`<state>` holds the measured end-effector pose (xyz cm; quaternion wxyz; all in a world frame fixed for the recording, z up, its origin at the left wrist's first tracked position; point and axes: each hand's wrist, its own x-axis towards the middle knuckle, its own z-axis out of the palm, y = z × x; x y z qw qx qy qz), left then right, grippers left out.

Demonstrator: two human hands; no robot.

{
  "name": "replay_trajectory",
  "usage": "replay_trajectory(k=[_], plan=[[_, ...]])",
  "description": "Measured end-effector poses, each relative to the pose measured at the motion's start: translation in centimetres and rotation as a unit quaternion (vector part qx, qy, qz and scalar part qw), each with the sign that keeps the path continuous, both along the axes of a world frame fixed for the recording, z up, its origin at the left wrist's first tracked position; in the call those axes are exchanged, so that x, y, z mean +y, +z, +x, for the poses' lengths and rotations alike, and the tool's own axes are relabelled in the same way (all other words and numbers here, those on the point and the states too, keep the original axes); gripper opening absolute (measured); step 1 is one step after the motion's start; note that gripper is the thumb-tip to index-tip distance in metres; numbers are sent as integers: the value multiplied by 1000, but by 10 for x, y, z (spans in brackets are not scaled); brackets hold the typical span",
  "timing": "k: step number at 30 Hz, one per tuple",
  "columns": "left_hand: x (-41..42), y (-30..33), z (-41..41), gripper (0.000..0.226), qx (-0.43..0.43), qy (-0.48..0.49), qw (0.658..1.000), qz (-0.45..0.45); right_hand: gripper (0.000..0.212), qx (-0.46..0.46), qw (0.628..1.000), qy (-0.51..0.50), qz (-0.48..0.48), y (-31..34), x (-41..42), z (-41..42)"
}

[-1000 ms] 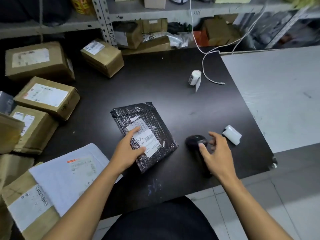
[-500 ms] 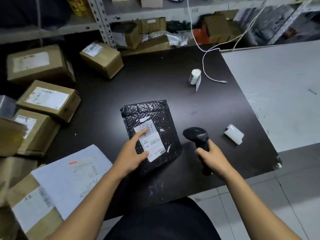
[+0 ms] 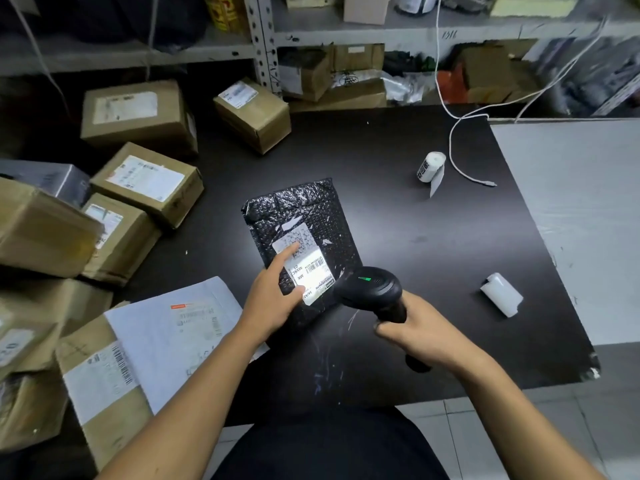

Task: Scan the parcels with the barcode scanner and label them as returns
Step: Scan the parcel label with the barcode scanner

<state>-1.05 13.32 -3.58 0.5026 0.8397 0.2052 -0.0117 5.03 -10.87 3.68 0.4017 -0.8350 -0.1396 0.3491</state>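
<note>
A black bubble-wrap parcel (image 3: pixel 304 216) lies in the middle of the dark table (image 3: pixel 433 244), its white barcode label (image 3: pixel 311 271) facing up. My left hand (image 3: pixel 273 299) holds the parcel's near edge, forefinger stretched onto the label and thumb pressing its lower corner. My right hand (image 3: pixel 426 334) grips the handle of the black barcode scanner (image 3: pixel 370 289). The scanner's head hangs just right of the label, a green light lit on top. A roll of return labels (image 3: pixel 429 168) stands at the far right of the table.
Several brown cardboard parcels (image 3: pixel 149 181) are piled on the left, with a white mailer (image 3: pixel 180 337) on a box near my left arm. A small white device (image 3: pixel 502 294) lies at the right. A white cable (image 3: pixel 460 161) trails from the shelves. A grey surface (image 3: pixel 571 209) adjoins the table.
My right hand closed round the scanner on the table, lifted it and brought its head to the parcel's label. My left hand turned the parcel a little clockwise and kept hold.
</note>
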Motion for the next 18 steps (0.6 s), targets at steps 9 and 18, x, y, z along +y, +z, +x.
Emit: replay_trajectory(k=[9, 18], plan=[[0, 0, 1, 75, -8, 2, 1000, -2, 23, 6, 1000, -8, -5, 4, -6, 2], [-1, -2, 0, 76, -3, 13, 1000, -2, 19, 30, 999, -14, 6, 5, -9, 6]])
